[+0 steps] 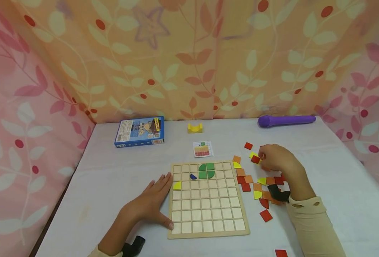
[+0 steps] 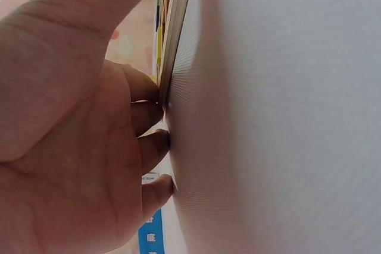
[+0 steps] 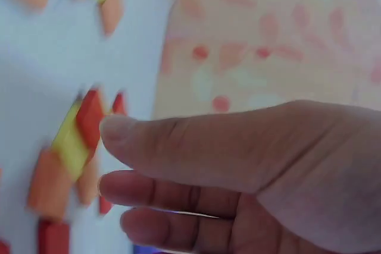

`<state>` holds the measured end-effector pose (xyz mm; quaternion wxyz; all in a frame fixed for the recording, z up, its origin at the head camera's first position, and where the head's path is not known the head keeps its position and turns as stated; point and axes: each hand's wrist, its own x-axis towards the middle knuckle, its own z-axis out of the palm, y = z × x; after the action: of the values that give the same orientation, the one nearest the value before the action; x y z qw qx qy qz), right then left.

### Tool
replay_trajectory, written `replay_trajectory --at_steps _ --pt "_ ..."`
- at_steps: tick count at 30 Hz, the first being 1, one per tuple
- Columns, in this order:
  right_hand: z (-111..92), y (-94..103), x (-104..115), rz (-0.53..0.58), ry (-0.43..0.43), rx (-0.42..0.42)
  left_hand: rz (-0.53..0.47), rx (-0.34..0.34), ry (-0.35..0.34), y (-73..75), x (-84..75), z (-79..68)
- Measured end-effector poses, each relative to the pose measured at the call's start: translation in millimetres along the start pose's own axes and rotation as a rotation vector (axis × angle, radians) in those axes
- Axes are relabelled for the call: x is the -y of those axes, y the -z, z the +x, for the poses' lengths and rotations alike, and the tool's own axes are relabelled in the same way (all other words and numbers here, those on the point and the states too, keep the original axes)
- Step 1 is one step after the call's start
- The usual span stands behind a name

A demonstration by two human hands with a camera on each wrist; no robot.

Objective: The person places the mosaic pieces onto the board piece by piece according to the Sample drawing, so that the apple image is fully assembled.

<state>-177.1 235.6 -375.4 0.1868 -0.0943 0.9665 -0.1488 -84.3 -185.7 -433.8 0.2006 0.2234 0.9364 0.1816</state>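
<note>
A wooden grid board (image 1: 205, 235) lies flat in the middle of the table. On it sit green tiles (image 1: 203, 175) near the top, a small dark blue piece (image 1: 193, 176) and a yellow tile (image 1: 177, 185) by the left side. My left hand (image 1: 150, 200) is spread along the board's left edge, with fingers and thumb touching it; in the left wrist view its fingertips meet the frame's side. Over the loose tiles at the right hovers my right hand (image 1: 280, 159). The right wrist view shows its thumb and fingers apart, near red tiles (image 3: 91, 116) and yellow ones, with nothing visible between them.
Above the board lies a small pattern card (image 1: 203, 149). Farther back are a blue box (image 1: 139, 132), a yellow notched block (image 1: 195, 128) and a purple microphone (image 1: 287, 120). Orange, red and yellow tiles (image 1: 246, 187) scatter right of the board. One red tile (image 1: 281, 253) lies near the front.
</note>
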Motion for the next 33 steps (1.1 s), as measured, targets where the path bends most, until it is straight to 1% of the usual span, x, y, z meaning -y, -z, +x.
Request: replay_trajectory --at_steps 2,6,11,16,19,24,29,33 --pt "4 -0.9 -12 0.03 -0.032 0.008 0.004 -0.001 0.0 0.3 -0.2 0.6" --pt "13 -7.5 -21 0.05 -0.019 0.022 0.014 -0.003 -0.005 0.2 -0.2 0.7" --pt "19 -11.8 -22 0.044 -0.011 0.004 0.014 0.0 -0.004 1.1 -1.8 0.5" --pt "17 -9.4 -20 0.041 -0.009 0.016 0.013 -0.001 -0.001 2.0 -3.1 -0.6" --pt "15 -7.5 -17 0.054 0.007 0.015 0.006 0.002 0.001 2.0 -2.5 -0.8" --pt "14 -8.0 -8 0.074 0.061 0.012 0.006 0.002 0.009 1.4 -0.7 -0.6" --pt "12 -12.4 3 0.086 0.151 0.006 0.008 -0.004 0.008 1.5 0.1 -1.3" --pt "10 -15.3 14 0.088 0.203 0.016 -0.001 -0.005 -0.002 1.4 -1.1 -1.1"
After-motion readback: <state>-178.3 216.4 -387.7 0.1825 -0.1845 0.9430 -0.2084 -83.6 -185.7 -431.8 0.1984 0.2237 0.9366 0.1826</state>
